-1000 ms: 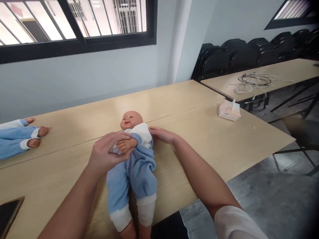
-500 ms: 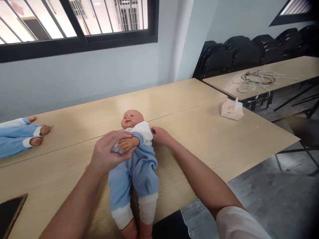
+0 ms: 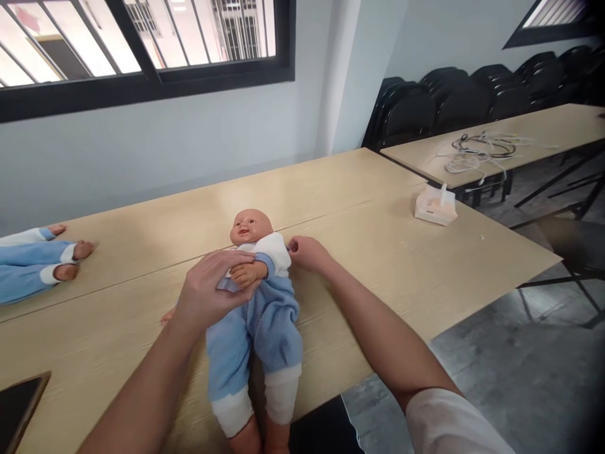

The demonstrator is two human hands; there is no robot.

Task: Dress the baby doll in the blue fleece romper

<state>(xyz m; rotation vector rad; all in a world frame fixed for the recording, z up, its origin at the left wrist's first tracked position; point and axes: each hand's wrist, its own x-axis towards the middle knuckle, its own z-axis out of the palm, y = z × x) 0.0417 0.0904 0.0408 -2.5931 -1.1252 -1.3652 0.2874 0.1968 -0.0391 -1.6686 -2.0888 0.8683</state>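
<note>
A baby doll (image 3: 276, 315) in a blue and white outfit lies face up on the wooden table (image 3: 340, 334), head toward the wall. My left hand (image 3: 212, 284) is closed around the doll's bent forearm at the blue cuff, over its chest; the doll's small hand shows between my thumb and fingers. At the doll's shoulder, on the right side, my right hand (image 3: 305, 253) is pinched against the edge of the outfit. What its fingertips grip is too small to make out.
Legs and an arm of a second doll (image 3: 35, 252) lie at the left. A tissue box (image 3: 435, 205) stands on the right. Cables (image 3: 482, 151) lie on the farther table, before stacked black chairs (image 3: 409, 116). A dark framed object (image 3: 19, 410) is at the lower left.
The view has shifted slightly. My left hand and the doll's forearm have moved a little to the right. My right hand stays at the doll's shoulder.
</note>
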